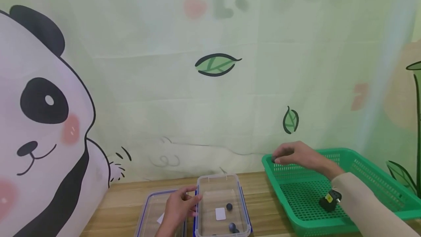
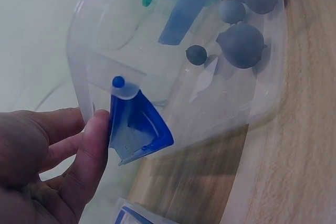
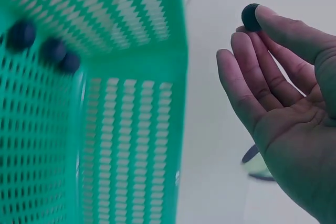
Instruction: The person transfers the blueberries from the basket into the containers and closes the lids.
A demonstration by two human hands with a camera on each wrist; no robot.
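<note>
My right hand (image 1: 297, 154) is over the far left corner of a green plastic basket (image 1: 285, 207) in the head view. Thumb and fingertips pinch a small dark blueberry (image 3: 252, 17), seen outside the basket's rim in the right wrist view. Lower left, my left hand (image 1: 179, 206) grips the side of a clear plastic container (image 1: 210, 193), thumb at its rim beside a blue clip (image 2: 139, 124). Inside that container lie several blueberries (image 1: 232, 226) and a small white square (image 1: 220, 214). More dark blueberries (image 3: 53, 51) appear in the basket, blurred.
Left of the container lies a clear lid or second box (image 1: 152, 207) with blue edging, partly behind my left hand. Everything stands on a wood-grain table (image 1: 260, 193). A printed cloth (image 1: 148, 65) with a panda and leaves hangs right behind it.
</note>
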